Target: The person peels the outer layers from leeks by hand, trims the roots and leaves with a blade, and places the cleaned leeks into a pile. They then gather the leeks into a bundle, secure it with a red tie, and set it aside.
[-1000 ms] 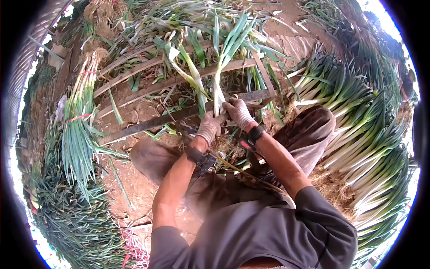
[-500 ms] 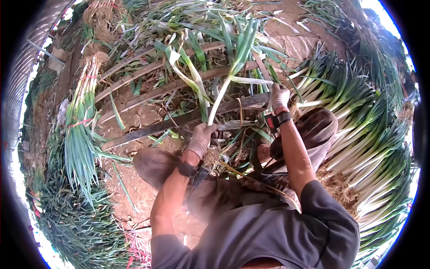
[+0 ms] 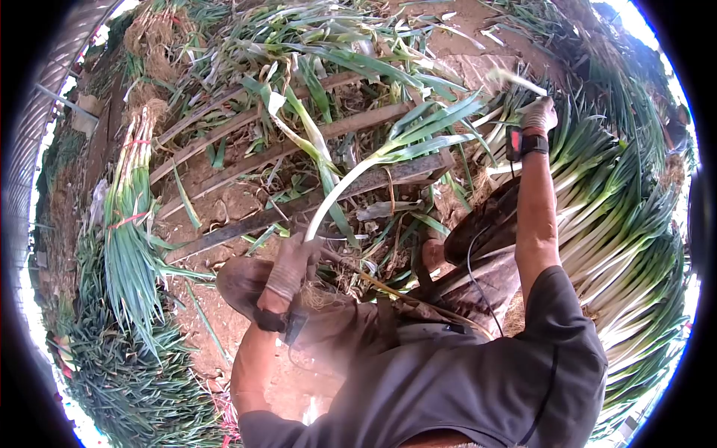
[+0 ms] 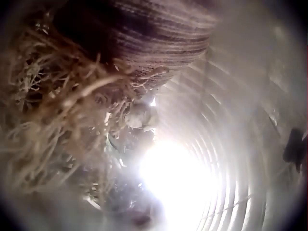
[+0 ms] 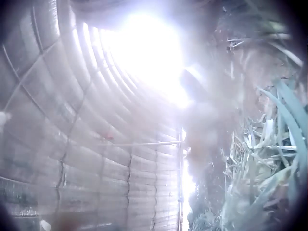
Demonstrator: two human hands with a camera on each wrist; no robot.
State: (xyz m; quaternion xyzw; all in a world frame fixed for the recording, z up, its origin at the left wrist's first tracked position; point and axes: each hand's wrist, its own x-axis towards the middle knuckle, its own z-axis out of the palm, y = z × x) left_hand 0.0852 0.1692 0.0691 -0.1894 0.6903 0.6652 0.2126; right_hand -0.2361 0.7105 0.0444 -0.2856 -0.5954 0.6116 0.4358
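My gloved left hand grips a green onion near its root end; the pale stalk arches up and right to spread green leaves. In the left wrist view, tangled brown roots hang beside the striped glove. Out at the upper right, my gloved right hand has its fingers curled round a pale, blurred strip, above the row of laid onions. The right wrist view does not show the hand clearly.
Wooden slats lie across the ground ahead, with loose leaves beyond. White-stemmed onions line the right side. A tied bundle lies at left, above a mass of green leaves.
My right hand has pulled away from the stalk to the upper right with the pale strip. My left hand has moved left and down, and the onion leans further right.
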